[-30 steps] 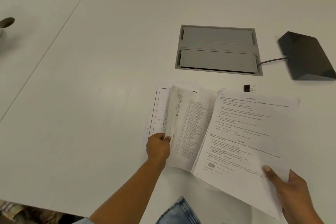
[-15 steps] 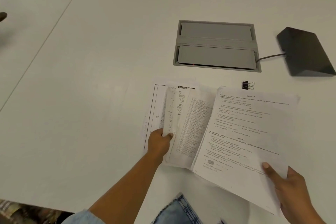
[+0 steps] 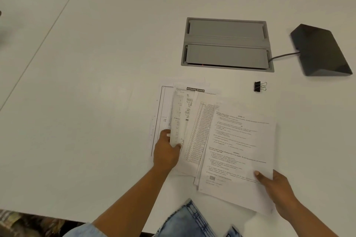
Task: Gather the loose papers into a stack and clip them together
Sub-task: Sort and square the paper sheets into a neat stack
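Note:
Several printed sheets lie fanned on the white table (image 3: pixel 96 82). My left hand (image 3: pixel 168 150) grips the lower edge of a curled sheet (image 3: pixel 178 119) on the left of the pile, thumb on top. My right hand (image 3: pixel 277 188) pinches the lower right corner of the top question sheet (image 3: pixel 238 140), which overlaps a table-printed sheet (image 3: pixel 200 131). A sheet headed "Banking System" (image 3: pixel 195 89) shows at the back. A black binder clip (image 3: pixel 259 86) lies on the table beyond the papers, apart from both hands.
A grey recessed cable box (image 3: pixel 227 44) sits behind the papers. A dark wedge-shaped device (image 3: pixel 319 50) with a cable is at the far right. The table's near edge runs along the bottom left, with blue denim (image 3: pixel 188 219) below it.
My right hand has slid the top sheet leftward over the pile, uncovering the binder clip fully. My left hand keeps its hold on the curled sheet.

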Motion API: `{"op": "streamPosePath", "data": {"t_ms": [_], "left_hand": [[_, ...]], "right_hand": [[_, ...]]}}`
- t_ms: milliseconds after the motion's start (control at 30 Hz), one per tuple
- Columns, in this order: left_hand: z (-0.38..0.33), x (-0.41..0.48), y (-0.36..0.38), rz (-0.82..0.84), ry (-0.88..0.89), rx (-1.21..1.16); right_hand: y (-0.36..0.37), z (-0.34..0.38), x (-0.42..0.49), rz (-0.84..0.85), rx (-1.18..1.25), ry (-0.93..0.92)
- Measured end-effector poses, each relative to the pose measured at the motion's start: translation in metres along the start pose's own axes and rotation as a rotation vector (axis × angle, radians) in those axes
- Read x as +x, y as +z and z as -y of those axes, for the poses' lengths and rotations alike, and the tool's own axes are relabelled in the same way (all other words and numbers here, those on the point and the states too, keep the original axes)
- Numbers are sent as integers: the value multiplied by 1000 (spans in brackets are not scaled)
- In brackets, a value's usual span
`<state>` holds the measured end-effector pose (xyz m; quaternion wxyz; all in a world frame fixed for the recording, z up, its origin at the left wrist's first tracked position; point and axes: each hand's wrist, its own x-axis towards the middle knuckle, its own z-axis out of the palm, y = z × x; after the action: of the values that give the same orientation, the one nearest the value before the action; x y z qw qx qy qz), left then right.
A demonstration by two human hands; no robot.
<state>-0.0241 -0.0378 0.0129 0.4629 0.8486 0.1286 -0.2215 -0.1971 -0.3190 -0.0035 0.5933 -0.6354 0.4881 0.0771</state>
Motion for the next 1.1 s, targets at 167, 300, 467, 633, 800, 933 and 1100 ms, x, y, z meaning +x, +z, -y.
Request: {"op": "streamPosePath", "data": {"t_ms": [167, 300, 467, 633, 800, 933, 1100], "left_hand": [[-7, 1, 4, 49, 50, -32], [-9, -3, 9, 209, -71, -190], [-7, -10, 15, 234, -27, -199], [-8, -11, 14, 239, -95, -343], [1, -11, 13, 253, 13, -256], [2, -9, 17, 256, 63, -175], [-5, -14, 18, 363, -145, -266]], "right_hand": [[-2, 1, 2, 26, -36, 13], [-3, 1, 2, 33, -48, 15], [-4, 0, 1, 53, -45, 12], [-5, -2, 1, 59, -34, 9], [-5, -1, 1, 57, -40, -9], [-5, -1, 1, 62, -54, -12], [-6, -1, 1, 71, -48, 3]]}}
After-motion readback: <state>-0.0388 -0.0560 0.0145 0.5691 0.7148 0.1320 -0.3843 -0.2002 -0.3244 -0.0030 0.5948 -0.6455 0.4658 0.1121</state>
